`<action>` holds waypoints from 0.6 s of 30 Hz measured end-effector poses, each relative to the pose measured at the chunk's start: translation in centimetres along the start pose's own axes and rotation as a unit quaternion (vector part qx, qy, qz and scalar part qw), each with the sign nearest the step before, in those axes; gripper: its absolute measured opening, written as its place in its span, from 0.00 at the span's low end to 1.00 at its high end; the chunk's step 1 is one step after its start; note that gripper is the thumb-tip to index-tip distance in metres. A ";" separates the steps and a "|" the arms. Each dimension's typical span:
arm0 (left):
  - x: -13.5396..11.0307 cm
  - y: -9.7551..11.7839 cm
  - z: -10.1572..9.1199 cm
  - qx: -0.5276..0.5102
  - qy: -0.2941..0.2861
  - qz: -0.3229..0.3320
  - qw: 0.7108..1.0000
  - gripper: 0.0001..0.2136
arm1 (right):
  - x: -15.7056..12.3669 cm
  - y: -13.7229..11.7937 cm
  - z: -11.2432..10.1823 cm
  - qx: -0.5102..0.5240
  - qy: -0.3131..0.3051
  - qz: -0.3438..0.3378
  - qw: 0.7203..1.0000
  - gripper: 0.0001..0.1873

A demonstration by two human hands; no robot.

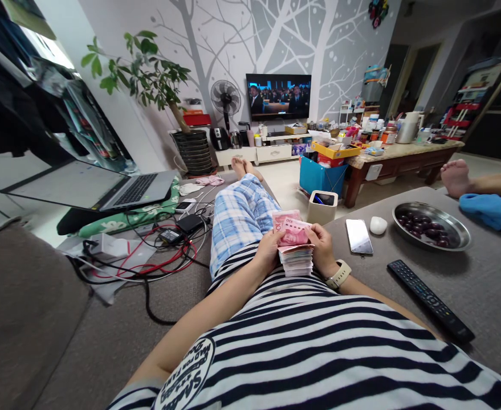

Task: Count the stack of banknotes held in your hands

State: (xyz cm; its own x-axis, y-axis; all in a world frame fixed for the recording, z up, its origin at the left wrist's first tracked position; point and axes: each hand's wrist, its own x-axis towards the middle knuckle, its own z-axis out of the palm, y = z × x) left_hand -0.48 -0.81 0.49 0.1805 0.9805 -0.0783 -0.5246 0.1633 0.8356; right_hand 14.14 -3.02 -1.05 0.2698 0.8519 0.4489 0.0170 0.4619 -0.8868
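Banknotes (pixel 296 261) are held in a thick bundle in front of the person's belly, above the striped shirt (pixel 318 341). At the upper part they are pink, and two notes are spread there, one partly covering the other, with the number 100 readable. At the lower part many pale edges show, lying one over another like small steps. The bundle is between the two hands. The left hand (pixel 269 249) is closed on its left side, and the right hand (pixel 322 246), which has a light watch (pixel 339 275) at the wrist, grips its right side. Both thumbs lie near the pink notes.
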 end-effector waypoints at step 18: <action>1.1 -0.9 -0.3 -0.043 0.037 0.018 0.998 0.05 | -0.2 -0.6 -0.1 0.010 -0.003 -0.026 1.000 0.18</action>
State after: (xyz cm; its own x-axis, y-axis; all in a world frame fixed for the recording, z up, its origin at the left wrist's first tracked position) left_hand -0.06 0.18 -0.56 0.0999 0.9907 -0.0926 -0.5996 0.1342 0.7890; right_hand 14.15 -3.49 -0.68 0.2634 0.8285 0.4942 0.0120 0.5095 -0.8604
